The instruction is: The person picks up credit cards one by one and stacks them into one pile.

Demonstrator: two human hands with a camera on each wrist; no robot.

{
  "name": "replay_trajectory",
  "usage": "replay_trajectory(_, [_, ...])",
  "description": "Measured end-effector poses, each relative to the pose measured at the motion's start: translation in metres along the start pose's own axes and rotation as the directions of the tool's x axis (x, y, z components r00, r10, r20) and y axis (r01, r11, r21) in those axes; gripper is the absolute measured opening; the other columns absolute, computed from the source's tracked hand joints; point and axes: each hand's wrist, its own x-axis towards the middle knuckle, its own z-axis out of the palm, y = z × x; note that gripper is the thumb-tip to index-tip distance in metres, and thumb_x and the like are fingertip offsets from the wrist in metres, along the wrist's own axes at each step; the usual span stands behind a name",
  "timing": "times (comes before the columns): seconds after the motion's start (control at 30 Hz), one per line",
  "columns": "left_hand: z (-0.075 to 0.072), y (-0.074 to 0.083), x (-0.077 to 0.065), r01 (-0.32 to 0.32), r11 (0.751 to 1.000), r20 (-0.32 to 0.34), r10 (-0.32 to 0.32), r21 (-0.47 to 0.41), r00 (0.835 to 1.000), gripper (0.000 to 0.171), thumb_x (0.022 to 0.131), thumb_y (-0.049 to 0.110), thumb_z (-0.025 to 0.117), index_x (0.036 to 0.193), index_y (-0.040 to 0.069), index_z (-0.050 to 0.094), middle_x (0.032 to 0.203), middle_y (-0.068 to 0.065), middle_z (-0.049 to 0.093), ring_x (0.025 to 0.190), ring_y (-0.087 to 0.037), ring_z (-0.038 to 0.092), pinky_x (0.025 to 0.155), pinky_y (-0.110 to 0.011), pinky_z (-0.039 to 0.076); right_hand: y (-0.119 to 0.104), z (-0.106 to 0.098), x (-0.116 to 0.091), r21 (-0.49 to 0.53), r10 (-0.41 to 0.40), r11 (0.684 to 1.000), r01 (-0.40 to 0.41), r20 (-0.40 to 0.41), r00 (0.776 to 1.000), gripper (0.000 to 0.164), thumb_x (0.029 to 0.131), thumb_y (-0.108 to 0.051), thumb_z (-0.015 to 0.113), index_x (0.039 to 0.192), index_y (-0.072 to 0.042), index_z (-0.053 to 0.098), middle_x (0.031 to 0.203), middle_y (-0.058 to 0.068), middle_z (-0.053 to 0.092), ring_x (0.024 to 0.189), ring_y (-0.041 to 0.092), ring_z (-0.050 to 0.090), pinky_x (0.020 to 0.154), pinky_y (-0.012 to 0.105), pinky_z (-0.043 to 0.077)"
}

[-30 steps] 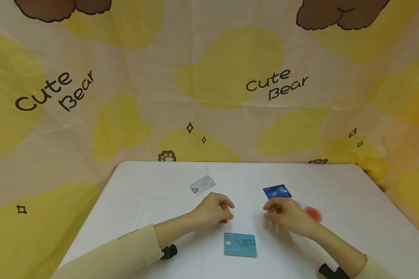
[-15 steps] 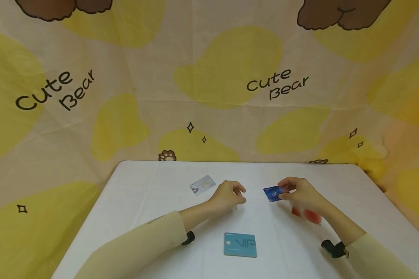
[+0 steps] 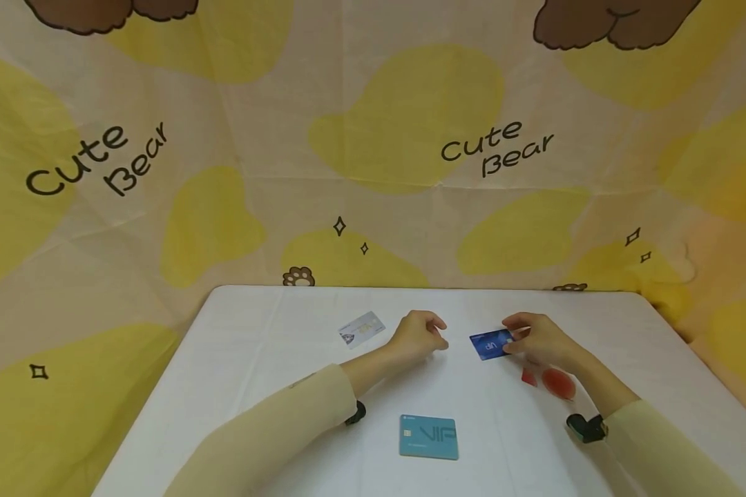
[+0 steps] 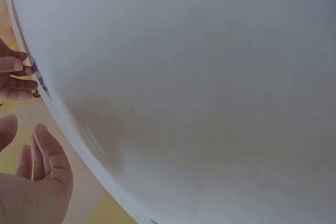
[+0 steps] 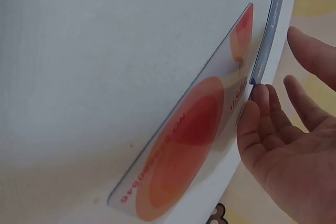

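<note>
On my head feed, the blue VIP card [image 3: 490,344] lies at the right half of the white table [image 3: 273,386], with the right hand [image 3: 541,338] at its chip end. Thumb and index finger flank that end, slightly apart; I can't tell whether they really pinch it. The left hand [image 3: 418,331] is above the table, facing the card across a gap, fingers loosely bent, thumb clear of them, holding nothing. Around them I have a pale grey chip card [image 3: 362,329] just beyond the left wrist, a teal VIP card [image 3: 429,437] nearer the person, and a white card with red circles [image 3: 557,384] below the right hand, which hides part of it from me. A printed "Cute Bear" cloth [image 3: 404,117] hangs behind the table.

My left wrist feed is mostly tabletop. The left hand's curved fingers and the space between them show low at the edge; above, the right hand's fingertips meet a sliver of the blue card.

On my right wrist feed, the red-circled card fills the foreground, near the blue card but apart. The right hand's fingertips reach the blue card's near end, one digit raised away.
</note>
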Motion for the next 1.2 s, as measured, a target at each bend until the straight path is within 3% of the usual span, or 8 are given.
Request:
replay_trajectory(0.3, [0.010, -0.004, 0.012, 0.053, 0.998, 0.028, -0.054, 0.044, 0.998, 0.033, 0.078, 0.000, 0.085, 0.109, -0.001, 0.074, 0.074, 0.001, 0.059, 0.060, -0.010, 0.053, 0.055, -0.019, 0.044, -0.003, 0.007, 0.004, 0.022, -0.022, 1.000, 0.021, 0.018, 1.000, 0.058, 0.087, -0.008, 0.082, 0.139, 0.005, 0.058, 0.133, 0.025, 0.061, 0.111, 0.035, 0.059, 0.088, 0.033, 0.057])
replay_trajectory(0.53, [0.014, -0.005, 0.018, 0.063, 0.996, 0.032, -0.065, 0.069, 0.997, 0.034, 0.077, 0.000, 0.086, 0.109, -0.001, 0.073, 0.075, -0.001, 0.059, 0.062, -0.012, 0.054, 0.056, -0.020, 0.044, -0.013, 0.016, 0.005, 0.042, 0.019, 0.999, -0.020, 0.040, 0.999, 0.059, 0.086, -0.004, 0.083, 0.139, 0.002, 0.059, 0.130, 0.021, 0.062, 0.108, 0.033, 0.059, 0.087, 0.036, 0.060])
replay_trajectory(0.87, [0.013, -0.006, 0.018, 0.063, 0.989, 0.073, -0.073, 0.133, 0.995, 0.033, 0.075, 0.002, 0.089, 0.105, 0.001, 0.076, 0.081, 0.000, 0.060, 0.073, -0.013, 0.054, 0.064, -0.021, 0.044, -0.013, 0.019, 0.006, -0.122, -0.035, 0.991, 0.051, 0.130, 0.991, 0.067, 0.078, -0.008, 0.091, 0.138, -0.005, 0.063, 0.135, 0.021, 0.054, 0.114, 0.036, 0.056, 0.094, 0.046, 0.059])
replay_trajectory(1.2, [0.011, -0.005, 0.017, 0.055, 0.986, 0.083, -0.069, 0.159, 0.994, 0.035, 0.072, -0.001, 0.089, 0.105, 0.001, 0.076, 0.084, 0.000, 0.063, 0.077, -0.013, 0.055, 0.069, -0.023, 0.046, -0.013, 0.027, 0.014, -0.215, -0.059, 0.974, 0.077, 0.085, 0.995, 0.061, 0.079, -0.027, 0.094, 0.127, -0.001, 0.065, 0.121, 0.014, 0.063, 0.105, 0.031, 0.059, 0.102, 0.054, 0.053])
